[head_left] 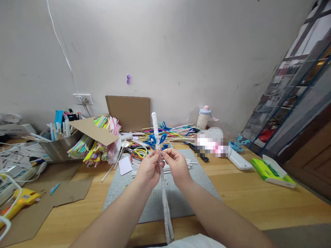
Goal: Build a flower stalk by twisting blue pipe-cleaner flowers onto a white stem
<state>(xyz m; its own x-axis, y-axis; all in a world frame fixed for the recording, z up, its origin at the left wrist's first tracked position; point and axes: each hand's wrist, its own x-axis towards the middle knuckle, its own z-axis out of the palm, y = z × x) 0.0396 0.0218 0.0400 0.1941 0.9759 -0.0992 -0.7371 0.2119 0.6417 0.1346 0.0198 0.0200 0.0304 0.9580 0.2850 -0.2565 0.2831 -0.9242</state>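
In the middle of the view stands a long white wrapped stem point(155, 125), thick and ribbed at the top, with two thin white strands point(166, 210) running down from it toward my lap. Blue fuzzy loops point(162, 138) stick out from the stem just above my fingers. My left hand point(150, 168) is closed around the stem. Thumb and fingers of my right hand point(177, 167) pinch it from the other side at the same height. Exactly what lies between the right fingertips is hidden. Below my hands are white pipe cleaners point(168, 168) on a grey cutting mat point(181, 203).
Bundled colourful pipe cleaners point(95, 148) and a metal container point(55, 148) stand left, near a yellow glue gun point(24, 199). Scissors and pliers point(138, 153) lie behind the mat. A bottle point(204, 119), a white device point(239, 158) and a green tissue pack point(272, 172) are right.
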